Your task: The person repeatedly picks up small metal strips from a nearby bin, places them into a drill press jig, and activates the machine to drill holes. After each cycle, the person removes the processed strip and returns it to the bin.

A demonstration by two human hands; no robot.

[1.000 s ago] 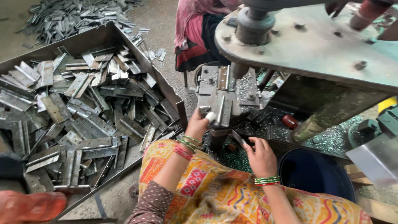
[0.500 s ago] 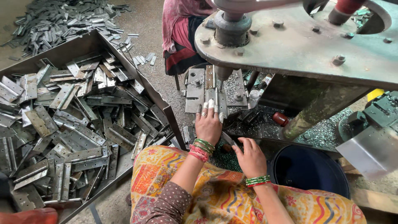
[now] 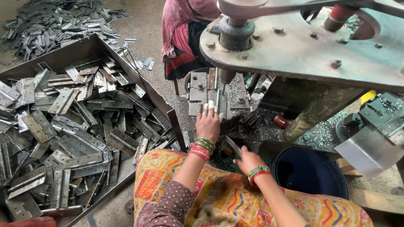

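Since a second ago, both of my hands have shifted: my left hand (image 3: 207, 122) has gone from the near edge of the press bed up onto it, and my right hand (image 3: 247, 160) has drawn back toward my lap. The left one lies flat, its taped fingertips (image 3: 209, 106) pressing a hinge plate (image 3: 215, 97) down on the die bed (image 3: 219, 93), directly beneath the ram (image 3: 227, 75). It is not curled round the plate, only holding it in place from above. At about four o'clock from that plate, my right hand is closed loosely on another narrow strip of metal (image 3: 232, 145), held ready over my knee; how firmly I grip it I cannot tell, since the fingers hide most of it.

Around the die bed, fine metal chips (image 3: 235, 86) lie scattered, and a red cylinder (image 3: 280, 121) sits at three o'clock from my left hand. At five o'clock from the press is a dark blue tub (image 3: 309, 172); I cannot make out any pieces inside it. At nine o'clock, the big steel tray (image 3: 162, 103) is heaped with hinge plates (image 3: 75, 126), and more lie piled on the floor (image 3: 54, 21) at eleven o'clock. Another person in pink cloth (image 3: 185, 29) sits at twelve o'clock behind the machine.

I judge the work far from finished: one plate is seated for pressing, one waits in hand, and the tray holds a great many untouched.
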